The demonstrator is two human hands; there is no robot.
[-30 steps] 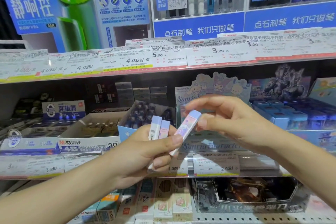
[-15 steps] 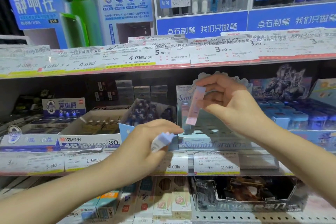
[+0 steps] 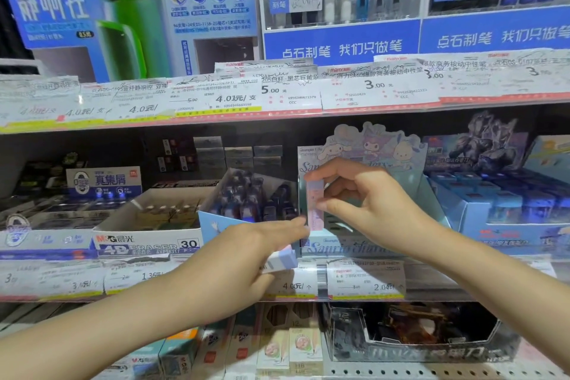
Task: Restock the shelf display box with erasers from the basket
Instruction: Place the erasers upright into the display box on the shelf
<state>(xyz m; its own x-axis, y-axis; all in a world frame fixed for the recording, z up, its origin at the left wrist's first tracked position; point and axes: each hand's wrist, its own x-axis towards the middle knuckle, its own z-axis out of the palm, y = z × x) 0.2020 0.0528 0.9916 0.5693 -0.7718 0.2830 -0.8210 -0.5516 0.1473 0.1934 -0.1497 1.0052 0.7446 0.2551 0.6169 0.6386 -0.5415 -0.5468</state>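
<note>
My right hand pinches a pink and lilac eraser upright, at the left side of the pale blue cartoon-character display box on the middle shelf. The eraser's lower end sits at the box's front wall. My left hand is just below and to the left, holding lilac and white erasers in its curled fingers, in front of the shelf's price strip. The basket is not in view.
A white 4B eraser box and a box of dark items stand left of the display box. Blue boxes stand to its right. Price labels line the shelf edge. More stock fills the shelves above and below.
My right hand took one eraser from my left hand, lifted it, turned it upright and lowered it towards the display box. My left hand dropped a little, with the remaining erasers.
</note>
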